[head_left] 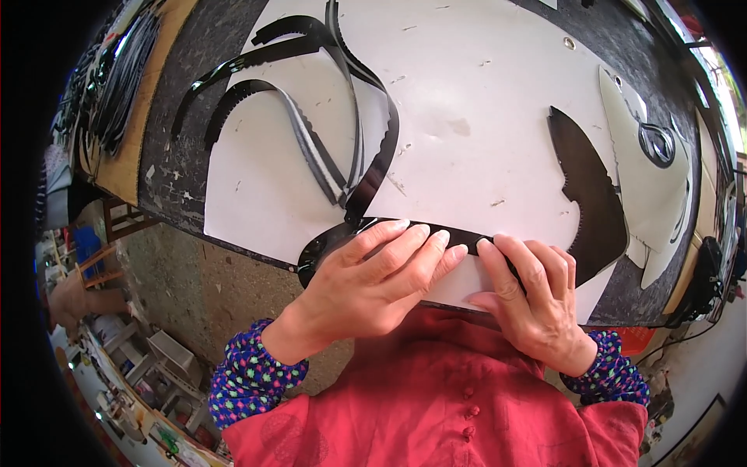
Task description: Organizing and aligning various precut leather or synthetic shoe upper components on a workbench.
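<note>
A glossy black leather-like strip (pixel 465 236) lies along the near edge of the white board (pixel 459 140). My left hand (pixel 373 282) bears down on it, fingers side by side and fingertips on its upper edge. Close to its right, my right hand (pixel 537 300) grips the same strip, index fingertip on top and thumb lower, near the board's edge. Part of the strip is hidden under both hands; a black end (pixel 311 253) curves out left of my left wrist. Beyond my left hand, long black strips with notched edges (pixel 381 159) curl across the board.
A wide black piece with a notched edge (pixel 595 210) lies right of my right hand. Pale cut pieces (pixel 650 175) and a small black loop (pixel 657 145) are farther right. Bundled dark strips (pixel 124 78) sit far left. A dark, worn tabletop (pixel 175 175) borders the board.
</note>
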Action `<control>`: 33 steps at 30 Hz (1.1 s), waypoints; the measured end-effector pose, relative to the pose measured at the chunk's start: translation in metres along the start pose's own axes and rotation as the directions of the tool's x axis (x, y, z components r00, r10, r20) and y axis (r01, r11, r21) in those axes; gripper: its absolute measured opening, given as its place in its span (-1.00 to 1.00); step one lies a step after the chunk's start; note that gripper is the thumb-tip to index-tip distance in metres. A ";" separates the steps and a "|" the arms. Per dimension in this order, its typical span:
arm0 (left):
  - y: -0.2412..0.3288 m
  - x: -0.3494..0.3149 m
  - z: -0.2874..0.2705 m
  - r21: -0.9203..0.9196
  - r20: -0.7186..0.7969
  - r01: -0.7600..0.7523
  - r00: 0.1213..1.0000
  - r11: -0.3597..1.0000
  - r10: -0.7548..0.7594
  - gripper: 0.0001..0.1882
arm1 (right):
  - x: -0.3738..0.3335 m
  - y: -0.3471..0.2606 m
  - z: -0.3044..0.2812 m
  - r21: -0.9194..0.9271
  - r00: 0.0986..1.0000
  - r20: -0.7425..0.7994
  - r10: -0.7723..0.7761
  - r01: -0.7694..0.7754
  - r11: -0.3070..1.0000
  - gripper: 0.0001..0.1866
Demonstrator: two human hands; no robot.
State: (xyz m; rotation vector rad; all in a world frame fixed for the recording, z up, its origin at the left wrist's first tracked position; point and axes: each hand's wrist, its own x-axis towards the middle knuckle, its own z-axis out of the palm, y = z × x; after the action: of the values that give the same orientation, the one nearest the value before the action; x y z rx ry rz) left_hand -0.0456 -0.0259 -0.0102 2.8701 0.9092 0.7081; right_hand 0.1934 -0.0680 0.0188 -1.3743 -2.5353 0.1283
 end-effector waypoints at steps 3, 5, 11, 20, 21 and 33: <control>0.000 -0.002 -0.002 0.002 0.014 -0.001 1.000 1.000 0.001 -0.62 | -0.007 -0.004 0.005 -0.030 0.999 -0.025 0.024 -0.025 0.999 -0.52; 0.000 -0.003 -0.003 0.009 0.011 -0.004 1.000 1.000 0.004 -0.63 | -0.007 -0.004 0.007 -0.042 0.999 -0.031 0.014 -0.016 0.999 -0.52; -0.004 -0.003 -0.005 -0.066 0.029 -0.012 0.999 0.998 0.013 -0.64 | -0.006 -0.003 0.008 -0.039 1.000 -0.001 0.003 -0.003 0.999 -0.42; -0.005 -0.002 -0.005 -0.095 0.006 0.005 1.000 0.995 -0.005 -0.66 | -0.006 -0.005 0.013 -0.012 1.000 -0.009 0.027 -0.027 1.000 -0.34; -0.006 -0.001 -0.006 -0.118 0.009 0.008 1.000 0.993 -0.008 -0.66 | -0.006 -0.005 0.014 -0.032 1.000 -0.017 0.018 -0.018 0.999 -0.34; -0.005 -0.003 -0.005 -0.129 -0.033 0.025 0.999 0.991 -0.029 -0.68 | 0.003 -0.010 0.004 0.096 0.995 0.085 0.051 -0.059 0.994 -0.30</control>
State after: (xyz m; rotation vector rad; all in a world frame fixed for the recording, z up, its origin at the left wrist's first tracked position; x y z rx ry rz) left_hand -0.0527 -0.0243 -0.0077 2.7369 0.8706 0.7853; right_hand 0.1822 -0.0712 0.0170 -1.4291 -2.5205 0.3234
